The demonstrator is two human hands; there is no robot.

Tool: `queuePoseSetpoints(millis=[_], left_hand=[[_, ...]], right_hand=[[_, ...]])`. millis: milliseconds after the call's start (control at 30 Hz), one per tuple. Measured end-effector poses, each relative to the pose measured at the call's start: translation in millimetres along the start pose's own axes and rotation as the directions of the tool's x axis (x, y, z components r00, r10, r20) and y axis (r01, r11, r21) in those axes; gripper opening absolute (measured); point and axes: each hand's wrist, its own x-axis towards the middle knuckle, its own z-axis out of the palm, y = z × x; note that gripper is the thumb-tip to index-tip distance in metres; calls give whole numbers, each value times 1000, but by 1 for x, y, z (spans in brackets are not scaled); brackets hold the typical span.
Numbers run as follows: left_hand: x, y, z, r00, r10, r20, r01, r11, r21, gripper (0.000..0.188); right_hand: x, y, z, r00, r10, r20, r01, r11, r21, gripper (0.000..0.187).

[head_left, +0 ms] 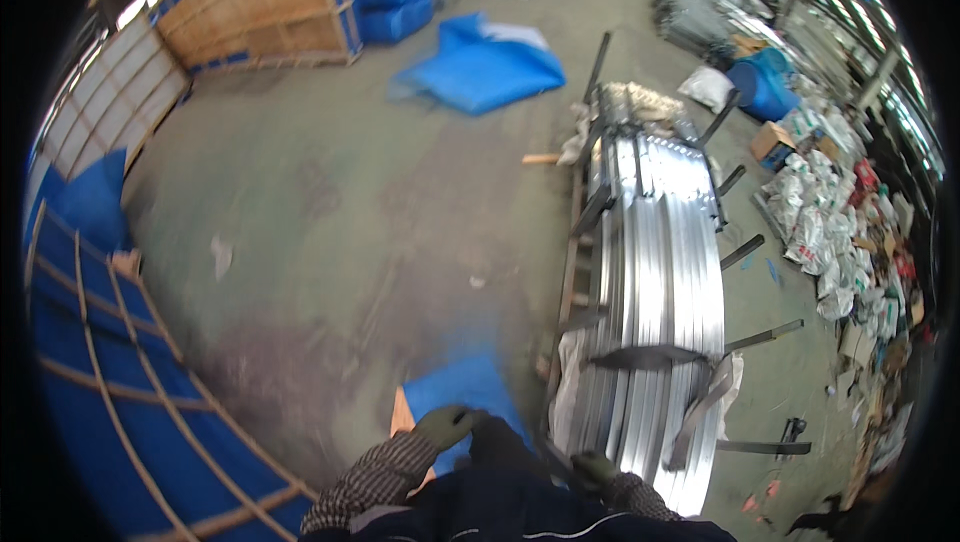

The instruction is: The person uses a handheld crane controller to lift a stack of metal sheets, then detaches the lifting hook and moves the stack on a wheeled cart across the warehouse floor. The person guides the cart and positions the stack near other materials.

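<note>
My left hand (447,427), in an olive-green glove and checked sleeve, is closed in front of my dark trouser leg. It is above a blue sheet (462,382) with a strip of light brown wood (402,410) at its left edge. What the hand holds, if anything, is hidden. Also gloved, my right hand (595,467) is low beside the near end of a long stack of shiny metal profiles (650,272). Its fingers are too unclear to read. A dark strap (650,356) crosses the stack, which lies in a rack with dark upright and sideways bars (765,336).
Blue panels with wooden slats (150,382) line the left side. A slatted wooden crate (260,7) stands at the back left, near a crumpled blue sheet (485,67) on the floor. Bars jut out right of the rack, toward heaped bags and boxes (830,202).
</note>
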Motion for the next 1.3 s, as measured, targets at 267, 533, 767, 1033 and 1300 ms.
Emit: queuePoseSetpoints(millis=[267,533,767,1033,1300], left_hand=[[117,-195,-137,719,-682,135,686,728,24,45],[251,-157,-268,673,-739,32,723,667,179,39],[487,-165,-352,976,-110,189,-44,746,664,23],[734,-63,-522,903,-430,10,427,894,-134,49],[945,79,-599,904,-426,-51,398,877,-268,49]], right_hand=[[125,-86,-15,971,150,186,-19,825,-565,66],[189,-410,-63,974,-227,-17,208,916,-342,62],[272,-611,-126,921,-240,-307,214,970,-117,56],[286,-734,-136,970,-10,-242,45,989,139,47],[418,-797,-186,951,-153,-268,80,961,-264,45]])
